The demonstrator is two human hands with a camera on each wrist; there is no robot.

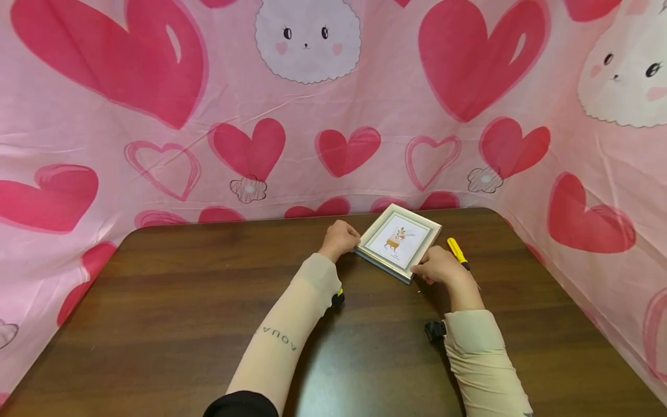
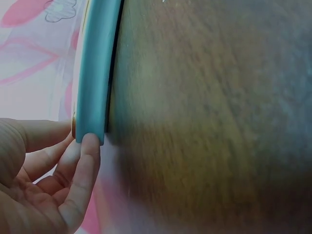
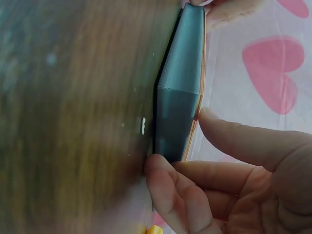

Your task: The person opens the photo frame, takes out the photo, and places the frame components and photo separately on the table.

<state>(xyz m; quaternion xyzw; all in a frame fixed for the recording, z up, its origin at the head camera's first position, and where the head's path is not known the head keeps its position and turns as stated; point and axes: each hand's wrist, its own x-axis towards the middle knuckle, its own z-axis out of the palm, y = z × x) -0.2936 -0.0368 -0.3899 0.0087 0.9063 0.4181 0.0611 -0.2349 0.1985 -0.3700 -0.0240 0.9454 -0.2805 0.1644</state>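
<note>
Gold-edged, that picture frame (image 1: 399, 242) is pinched by the left hand (image 1: 340, 238) and right hand (image 1: 440, 266). I'd keep both pinches even.

pic txt (image 1: 395, 258) illeg., R sleeve (image 1: 482, 362) cropped

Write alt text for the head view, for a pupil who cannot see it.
A person's left grip and right grip hold a framed picture at a brown table; a yellow-handled screwdriver lies beside the right grip.
</note>
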